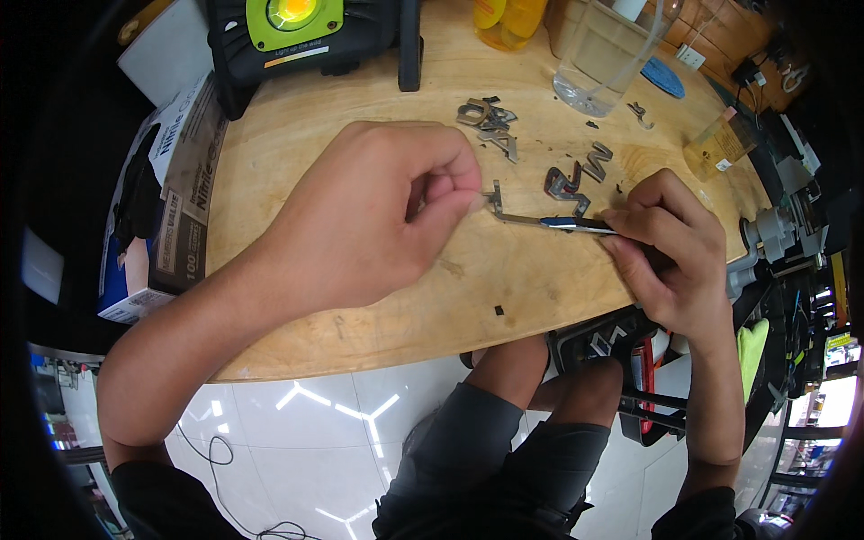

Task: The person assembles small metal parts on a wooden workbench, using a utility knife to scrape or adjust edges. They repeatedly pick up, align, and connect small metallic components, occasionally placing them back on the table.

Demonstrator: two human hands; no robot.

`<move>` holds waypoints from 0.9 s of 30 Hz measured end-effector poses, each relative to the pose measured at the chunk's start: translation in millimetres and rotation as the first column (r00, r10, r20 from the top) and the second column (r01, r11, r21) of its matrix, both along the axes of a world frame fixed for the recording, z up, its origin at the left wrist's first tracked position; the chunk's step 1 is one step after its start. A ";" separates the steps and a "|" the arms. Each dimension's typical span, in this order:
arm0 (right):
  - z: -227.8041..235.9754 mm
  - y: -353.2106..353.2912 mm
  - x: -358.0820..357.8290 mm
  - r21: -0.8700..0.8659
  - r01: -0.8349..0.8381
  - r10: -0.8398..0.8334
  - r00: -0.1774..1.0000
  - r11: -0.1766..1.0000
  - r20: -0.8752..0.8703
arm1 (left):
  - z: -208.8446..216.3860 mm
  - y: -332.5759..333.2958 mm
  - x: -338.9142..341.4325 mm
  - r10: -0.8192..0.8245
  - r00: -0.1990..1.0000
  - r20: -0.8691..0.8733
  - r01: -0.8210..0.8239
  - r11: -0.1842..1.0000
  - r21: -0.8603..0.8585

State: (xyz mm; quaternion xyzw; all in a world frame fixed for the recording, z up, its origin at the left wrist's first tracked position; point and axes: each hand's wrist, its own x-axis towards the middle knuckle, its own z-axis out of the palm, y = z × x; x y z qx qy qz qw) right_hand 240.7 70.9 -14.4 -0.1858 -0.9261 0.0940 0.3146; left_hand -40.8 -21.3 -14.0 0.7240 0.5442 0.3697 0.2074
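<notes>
My left hand (pixel 387 202) is closed in a pinch at the end of a small bent grey metal piece (pixel 498 200), held over the wooden table. Between thumb and fingers, my right hand (pixel 670 247) grips a slim tool with a blue and dark body (pixel 574 223). A thin grey length runs from the tool to the bent piece; whether the two touch or are joined I cannot tell. Just beyond lie dark-edged, letter-shaped metal pieces (pixel 564 184), and one more stands apart (pixel 597 162). Several others are heaped (pixel 486 115) farther back.
Dark scraps (pixel 499 310) dot the wooden table (pixel 360 346). A green-and-black work lamp (pixel 310 40) and a glove box (pixel 175 225) stand left. Behind are a clear container of liquid (pixel 598 63), a yellow bottle (pixel 508 20) and a blue pad (pixel 663 78). A yellowish clear container (pixel 717 148) is right.
</notes>
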 end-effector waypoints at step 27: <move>0.1 6.0 0.5 -0.070 -0.029 0.026 0.999 0.997 -0.041 | -1.9 3.1 -1.1 -0.019 0.998 -0.058 0.023 0.998 0.066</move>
